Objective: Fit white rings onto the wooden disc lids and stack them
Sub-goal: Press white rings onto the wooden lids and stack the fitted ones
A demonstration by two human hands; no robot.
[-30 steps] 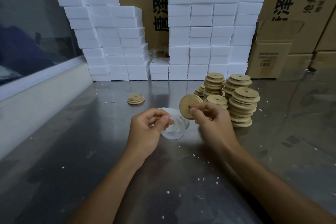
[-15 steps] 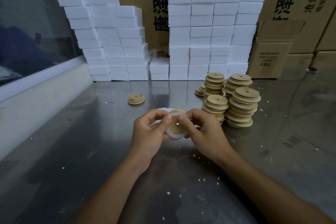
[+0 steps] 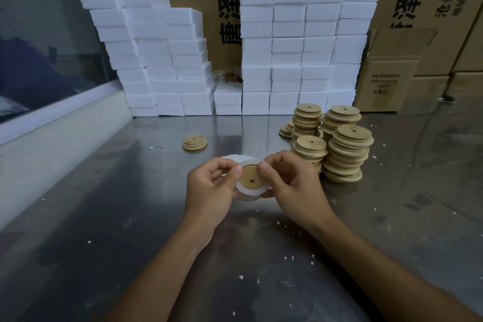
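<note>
Both your hands are on one wooden disc lid [image 3: 251, 177], held just above the counter [image 3: 130, 217] at centre frame. Left hand [image 3: 211, 188] pinches it at its 9 o'clock edge, right hand [image 3: 290, 183] at 3 o'clock, both thumbs pressing near the top rim. A white ring [image 3: 249, 193] sits around the lid; I judge it partly seated, can't tell if it's home all the way round.

Risks from here:
- Uneven thumb pressure: ring seats at 12 o'clock, rolls off at 6. Work round the rim.
- Ring is stretchy-looking; overstretch it and it could snap off and skid across the steel.
- More white rings [image 3: 232, 158] lie just behind your left hand at 11 o'clock, partly hidden. A careless set-down could scatter them.
- White foam crumbs on the counter could get trapped under the ring.

Finished lid with ring [image 3: 194, 141] sits alone at 10 o'clock, well apart: likely your stacking spot. Only one or two there, so most of the job remains.

Bare lid stacks [image 3: 345, 154] at 2 o'clock are tall, leaning and touching each other. Your right hand is near the closest one [image 3: 309, 148]; a knock reaching in could topple several.

Behind them, foam block walls [image 3: 300, 39] and cartons [image 3: 392, 78] at 12 to 1 o'clock. No concern.
</note>
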